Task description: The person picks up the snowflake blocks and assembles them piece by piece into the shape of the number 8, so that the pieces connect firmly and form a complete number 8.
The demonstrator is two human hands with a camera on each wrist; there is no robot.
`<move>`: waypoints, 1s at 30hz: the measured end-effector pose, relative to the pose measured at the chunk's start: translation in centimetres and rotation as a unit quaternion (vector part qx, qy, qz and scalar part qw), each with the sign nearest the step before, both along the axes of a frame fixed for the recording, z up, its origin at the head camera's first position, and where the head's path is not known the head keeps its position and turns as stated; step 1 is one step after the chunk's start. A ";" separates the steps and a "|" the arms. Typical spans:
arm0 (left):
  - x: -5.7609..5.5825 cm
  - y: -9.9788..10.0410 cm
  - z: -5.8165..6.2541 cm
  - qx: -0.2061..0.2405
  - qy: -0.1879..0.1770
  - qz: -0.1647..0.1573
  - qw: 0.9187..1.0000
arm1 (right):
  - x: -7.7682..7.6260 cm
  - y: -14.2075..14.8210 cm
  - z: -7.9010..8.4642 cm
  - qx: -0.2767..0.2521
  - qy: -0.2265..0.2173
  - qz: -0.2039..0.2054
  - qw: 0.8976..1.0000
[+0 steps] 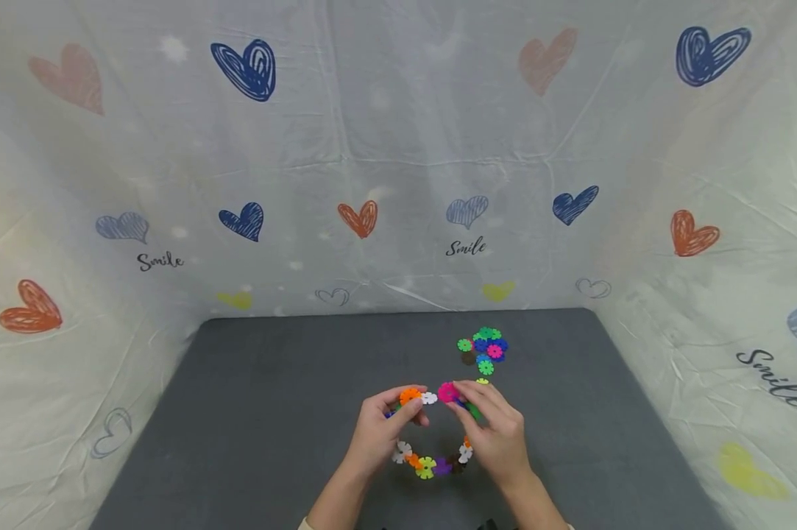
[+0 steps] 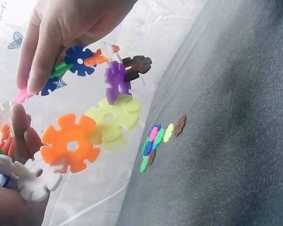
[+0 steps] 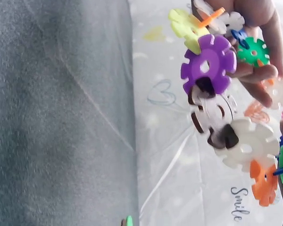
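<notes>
A chain of notched flower-shaped plastic discs (image 1: 425, 467) curves in a ring between the two hands, above the table. My left hand (image 1: 380, 427) pinches an orange disc (image 1: 409, 396) at one end, and a white disc (image 1: 428, 398) sticks out beyond its fingertips. Between thumb and fingers, my right hand (image 1: 500, 427) holds a pink disc (image 1: 447, 391) at the other end. The white and pink discs are very close; whether they touch I cannot tell. Purple (image 3: 210, 63), yellow-green (image 2: 114, 118) and brown discs hang in the lower part, partly overlapping.
Loose discs (image 1: 494, 351) in green, blue, pink and brown lie in a cluster on the dark grey table (image 1: 272, 412), beyond the right hand. A yellow-green disc (image 1: 482, 381) lies nearer that hand. A white cloth (image 1: 398, 147) printed with hearts stands behind the table.
</notes>
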State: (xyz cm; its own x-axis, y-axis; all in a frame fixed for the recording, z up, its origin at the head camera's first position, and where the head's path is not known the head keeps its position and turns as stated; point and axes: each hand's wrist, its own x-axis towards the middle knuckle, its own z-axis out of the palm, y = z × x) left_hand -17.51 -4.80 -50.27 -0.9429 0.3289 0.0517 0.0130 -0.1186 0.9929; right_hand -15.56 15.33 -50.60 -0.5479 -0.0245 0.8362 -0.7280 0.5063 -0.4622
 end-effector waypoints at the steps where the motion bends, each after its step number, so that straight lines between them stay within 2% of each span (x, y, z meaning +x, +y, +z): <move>1: 0.0 0.0 0.0 0.001 -0.002 0.002 1.000 | 0.0 0.0 0.0 0.001 0.002 0.003 1.000; 13: -0.1 -0.2 0.0 0.000 -0.004 -0.013 1.000 | -0.1 -0.2 0.0 0.023 0.010 0.017 1.000; 20: -0.1 -0.1 -0.6 -0.012 -0.009 -0.026 1.000 | -0.4 -0.2 -0.3 0.039 0.014 0.030 0.999; 25: -0.2 0.1 -1.2 -0.006 -0.037 -0.044 0.998 | -0.4 0.1 -0.8 0.063 -0.021 0.039 0.997; 30: -0.5 0.1 -1.9 0.011 -0.067 -0.067 0.995 | -0.6 0.3 -0.8 0.098 -0.064 0.026 0.993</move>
State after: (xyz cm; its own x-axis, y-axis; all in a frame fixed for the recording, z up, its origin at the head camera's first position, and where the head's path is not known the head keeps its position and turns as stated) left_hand -17.99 -4.68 -52.17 -0.8898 0.4520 -0.0628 -0.1360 -0.1312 0.9820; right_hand -16.18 15.63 -51.38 -0.6433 -0.2105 0.7361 -0.6970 0.5589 -0.4493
